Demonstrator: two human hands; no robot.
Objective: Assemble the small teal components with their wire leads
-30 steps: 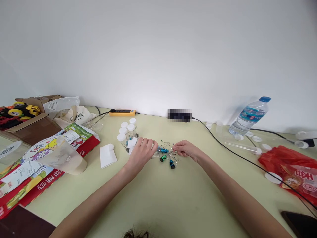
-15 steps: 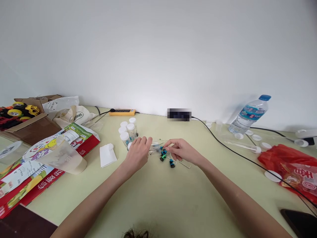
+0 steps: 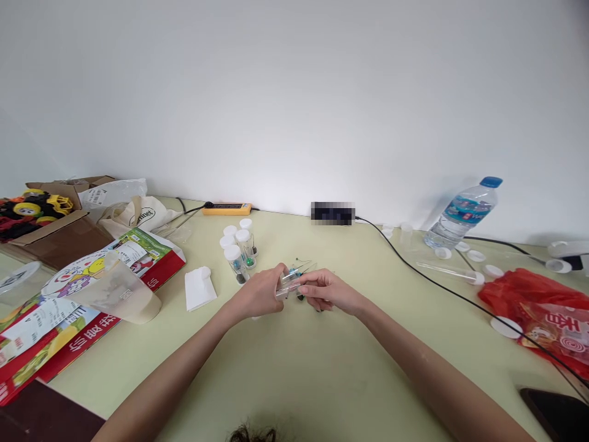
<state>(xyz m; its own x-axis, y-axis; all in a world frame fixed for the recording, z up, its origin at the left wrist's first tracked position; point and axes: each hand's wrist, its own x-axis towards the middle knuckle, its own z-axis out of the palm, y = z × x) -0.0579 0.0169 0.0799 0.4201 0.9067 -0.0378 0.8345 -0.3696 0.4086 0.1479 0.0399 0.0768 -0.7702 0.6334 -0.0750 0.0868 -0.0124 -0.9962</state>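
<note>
My left hand (image 3: 263,291) is wrapped round a clear plastic tube (image 3: 288,288), tilted with its end toward the right. My right hand (image 3: 332,288) meets that end, thumb and fingertips pinched together; whatever they grip is hidden. Just behind the tube, small blue parts with thin wires (image 3: 301,269) show partly, the rest covered by my fingers. To the left of my left hand stand several clear tubes with white caps (image 3: 232,253), upright, with small coloured parts and wires inside.
A folded white paper (image 3: 200,288) and a translucent cup (image 3: 133,294) lie to the left, near a red printed box (image 3: 163,270). An orange power strip (image 3: 227,209) is by the wall. Rightward are a water bottle (image 3: 464,212), loose caps, a black cable (image 3: 414,267) and a red bag (image 3: 547,307).
My left hand has turned and moved closer to me, bringing the clear tube up in front of the small parts. My right hand has come down and left to the tube's end.
</note>
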